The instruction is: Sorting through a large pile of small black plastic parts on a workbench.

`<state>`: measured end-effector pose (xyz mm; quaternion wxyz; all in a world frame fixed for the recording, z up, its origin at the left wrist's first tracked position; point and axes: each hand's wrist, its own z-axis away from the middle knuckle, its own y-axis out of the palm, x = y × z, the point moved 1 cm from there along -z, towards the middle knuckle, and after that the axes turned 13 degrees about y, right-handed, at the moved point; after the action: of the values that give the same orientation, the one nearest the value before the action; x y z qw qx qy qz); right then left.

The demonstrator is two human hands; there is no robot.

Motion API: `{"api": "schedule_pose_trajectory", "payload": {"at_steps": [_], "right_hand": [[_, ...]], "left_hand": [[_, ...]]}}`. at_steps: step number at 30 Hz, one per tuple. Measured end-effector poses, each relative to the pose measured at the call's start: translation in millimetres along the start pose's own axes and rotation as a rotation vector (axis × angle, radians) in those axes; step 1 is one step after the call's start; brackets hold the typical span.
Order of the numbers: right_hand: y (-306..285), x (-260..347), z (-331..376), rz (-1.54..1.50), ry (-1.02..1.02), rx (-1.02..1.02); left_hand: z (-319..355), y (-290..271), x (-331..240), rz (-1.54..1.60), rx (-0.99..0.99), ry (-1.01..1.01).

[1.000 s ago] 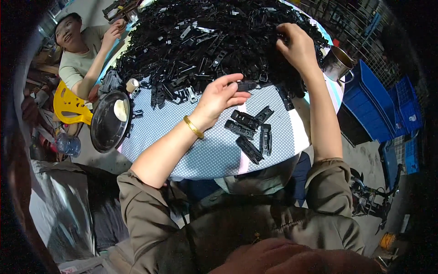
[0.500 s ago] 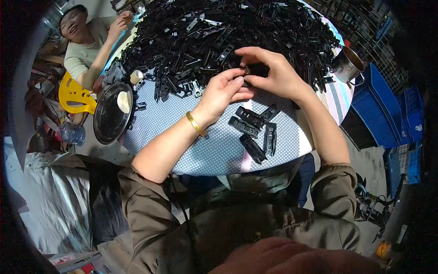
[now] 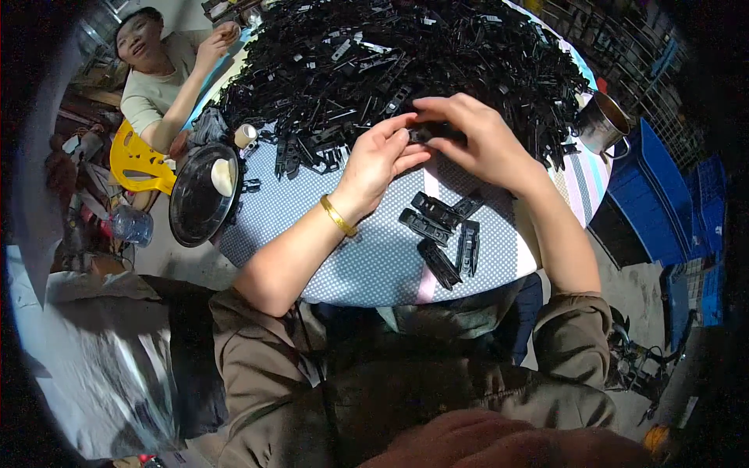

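My left hand (image 3: 373, 165), with a gold bangle on its wrist, pinches a small dark plastic part (image 3: 420, 136) between thumb and fingers. Curved around the same part from the other side is my right hand (image 3: 491, 148), its thumb and index finger at the part's far end. Fingers and shadow hide most of that piece. Below both hands, several long black plastic clip-like pieces (image 3: 431, 226) lie loose on the patterned tablecloth (image 3: 351, 269). Just beyond my fingers rises a big heap of similar black pieces (image 3: 328, 86).
A black round tray (image 3: 187, 218) holding a pale item stands at the table's left edge, beside a tape roll (image 3: 245, 136). A metal mug (image 3: 602, 125) sits at the right edge, near blue crates (image 3: 651, 203). Another person (image 3: 156, 93) sits at the far left.
The whole view has shifted slightly, so the table appears lower and further right. My right fingers have come down closer around the part, while my left hand keeps its pinch.
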<state>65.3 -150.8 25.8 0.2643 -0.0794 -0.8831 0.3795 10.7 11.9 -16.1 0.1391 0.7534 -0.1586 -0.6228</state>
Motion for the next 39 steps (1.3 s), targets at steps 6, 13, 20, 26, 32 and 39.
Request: {"api": "schedule_pose_trajectory", "payload": {"at_steps": [6, 13, 20, 26, 32, 39], "right_hand": [[11, 6, 2, 0.008, 0.016, -0.004], [19, 21, 3, 0.166, -0.089, -0.081], [12, -13, 3, -0.633, 0.548, 0.191], [7, -16, -1, -0.772, 0.619, 0.328], [5, -19, 1, -0.787, 0.611, 0.346], [-33, -68, -5, -0.526, 0.667, -0.126]], "left_hand": [[0, 0, 1, -0.034, 0.045, 0.021], [3, -4, 4, -0.130, 0.034, 0.068], [0, -3, -12, -0.031, 0.001, 0.146], [0, -3, -18, -0.062, 0.069, 0.171], [0, 0, -18, -0.064, 0.066, 0.133], [10, 12, 0, -0.409, 0.394, 0.143]]}}
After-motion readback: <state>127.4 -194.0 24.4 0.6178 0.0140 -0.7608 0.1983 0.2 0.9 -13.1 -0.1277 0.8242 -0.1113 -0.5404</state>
